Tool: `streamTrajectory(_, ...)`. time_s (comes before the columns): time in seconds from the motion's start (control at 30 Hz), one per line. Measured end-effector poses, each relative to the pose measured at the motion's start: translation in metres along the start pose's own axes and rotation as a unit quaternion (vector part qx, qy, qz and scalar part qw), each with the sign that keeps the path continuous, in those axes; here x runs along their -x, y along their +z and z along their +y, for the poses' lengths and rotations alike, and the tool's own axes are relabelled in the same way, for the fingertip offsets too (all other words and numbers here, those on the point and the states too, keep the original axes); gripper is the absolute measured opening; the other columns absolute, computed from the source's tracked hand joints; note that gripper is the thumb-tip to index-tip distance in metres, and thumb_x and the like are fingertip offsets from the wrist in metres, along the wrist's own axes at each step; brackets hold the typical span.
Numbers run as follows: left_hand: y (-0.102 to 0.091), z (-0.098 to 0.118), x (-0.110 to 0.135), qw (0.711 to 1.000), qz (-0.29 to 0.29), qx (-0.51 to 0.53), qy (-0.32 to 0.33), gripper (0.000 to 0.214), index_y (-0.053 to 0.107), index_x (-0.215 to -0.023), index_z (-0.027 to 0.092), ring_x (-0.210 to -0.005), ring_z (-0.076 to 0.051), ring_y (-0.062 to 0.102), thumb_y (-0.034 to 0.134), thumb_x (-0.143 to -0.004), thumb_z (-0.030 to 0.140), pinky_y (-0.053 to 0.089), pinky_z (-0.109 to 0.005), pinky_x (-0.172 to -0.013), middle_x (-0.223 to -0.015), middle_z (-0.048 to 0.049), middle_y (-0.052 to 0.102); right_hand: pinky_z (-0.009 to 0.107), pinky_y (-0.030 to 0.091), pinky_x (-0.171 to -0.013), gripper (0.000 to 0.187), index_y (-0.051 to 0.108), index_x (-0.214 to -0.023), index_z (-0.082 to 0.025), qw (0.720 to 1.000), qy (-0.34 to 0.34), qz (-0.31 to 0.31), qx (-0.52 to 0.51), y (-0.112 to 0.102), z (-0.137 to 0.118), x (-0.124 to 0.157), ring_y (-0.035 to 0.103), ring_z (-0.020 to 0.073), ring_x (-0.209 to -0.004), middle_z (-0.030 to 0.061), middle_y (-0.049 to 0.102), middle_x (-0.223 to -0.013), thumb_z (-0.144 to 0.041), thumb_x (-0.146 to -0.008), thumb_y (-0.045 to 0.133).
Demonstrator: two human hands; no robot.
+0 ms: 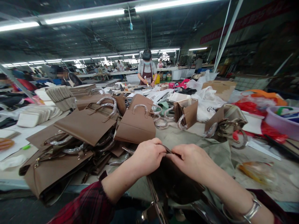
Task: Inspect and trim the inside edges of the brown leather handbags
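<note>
A dark brown handbag (177, 183) sits close to my body at the table's near edge, its opening turned up toward me. Along its far rim, my left hand (150, 155) pinches the edge between thumb and fingers. Just to the right, my right hand (188, 160) grips the same rim, its thumb almost meeting the left one. Shadow hides most of the bag's inside, and its lower part runs out of view. Under and behind it spreads a grey-green cloth (196, 140).
Brown handbags (88, 123) with plastic-wrapped handles lie heaped on the left. Another bag (137, 121) leans mid-table. Stacked pale pieces (38, 115) stand far left, a lilac basin (283, 123) far right. Across the table a person in an apron (147, 71) works.
</note>
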State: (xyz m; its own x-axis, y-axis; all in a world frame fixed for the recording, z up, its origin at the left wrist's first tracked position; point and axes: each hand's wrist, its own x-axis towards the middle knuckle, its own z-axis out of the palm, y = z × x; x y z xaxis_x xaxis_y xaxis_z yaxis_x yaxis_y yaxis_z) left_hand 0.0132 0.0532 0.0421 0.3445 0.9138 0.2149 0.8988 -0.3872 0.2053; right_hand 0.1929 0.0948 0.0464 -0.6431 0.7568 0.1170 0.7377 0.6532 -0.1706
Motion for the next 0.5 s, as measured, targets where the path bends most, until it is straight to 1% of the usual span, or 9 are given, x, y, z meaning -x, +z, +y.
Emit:
streamTrajectory(0.1, 0.0013, -0.001, -0.0008, 1.0, 0.007, 0.009, -0.013, 0.021, 0.072, -0.086, 0.023, -0.083, -0.016, 0.062, 0.051, -0.087, 0.022, 0.049, -0.027, -0.077, -0.094, 0.0001, 0.066, 0.028, 0.023, -0.053, 0.033, 0.06, -0.063, -0.021, 1.0, -0.006, 0.002, 0.005, 0.0009, -0.0009, -0.0017, 0.057, 0.0144, -0.06, 0.0008, 0.066, -0.064, -0.036, -0.09, 0.049)
streamTrajectory(0.2, 0.0015, -0.003, -0.0016, 1.0, 0.007, 0.022, -0.018, 0.019, 0.073, -0.083, 0.023, -0.084, -0.016, 0.063, 0.055, -0.086, 0.027, 0.049, -0.027, -0.08, -0.091, -0.0002, 0.068, 0.029, 0.024, -0.055, 0.032, 0.061, -0.064, -0.021, 1.0, -0.01, 0.016, 0.015, 0.0051, 0.0007, -0.0015, 0.058, 0.0145, -0.063, 0.0012, 0.066, -0.065, -0.033, -0.09, 0.047)
streamTrajectory(0.33, 0.0003, -0.0047, 0.0002, 1.0, -0.005, 0.017, -0.025, 0.018, 0.074, -0.079, 0.022, -0.081, -0.017, 0.064, 0.058, -0.084, 0.029, 0.05, -0.028, -0.076, -0.086, -0.0011, 0.069, 0.029, 0.026, -0.056, 0.03, 0.061, -0.066, -0.02, 0.999, -0.022, 0.037, 0.022, 0.0091, 0.0036, -0.0003, 0.058, 0.0139, -0.063, 0.001, 0.066, -0.066, -0.029, -0.09, 0.046)
streamTrajectory(0.4, 0.0001, -0.0046, 0.0024, 1.0, 0.0, 0.015, -0.022, 0.017, 0.073, -0.077, 0.021, -0.084, -0.017, 0.064, 0.059, -0.084, 0.029, 0.051, -0.028, -0.078, -0.09, -0.0021, 0.069, 0.029, 0.026, -0.056, 0.03, 0.06, -0.066, -0.02, 0.998, -0.029, 0.043, 0.022, 0.0086, 0.0037, 0.0006, 0.058, 0.0136, -0.063, 0.0007, 0.065, -0.066, -0.027, -0.091, 0.045)
streamTrajectory(0.5, 0.0003, -0.0047, 0.0059, 0.999, 0.026, 0.036, -0.008, 0.015, 0.072, -0.077, 0.021, -0.096, -0.018, 0.062, 0.061, -0.083, 0.028, 0.049, -0.029, -0.088, -0.106, -0.0028, 0.067, 0.029, 0.026, -0.056, 0.03, 0.06, -0.066, -0.02, 0.998, -0.037, 0.046, 0.024, 0.006, 0.0026, 0.0026, 0.057, 0.0134, -0.061, 0.0003, 0.064, -0.065, -0.026, -0.091, 0.044)
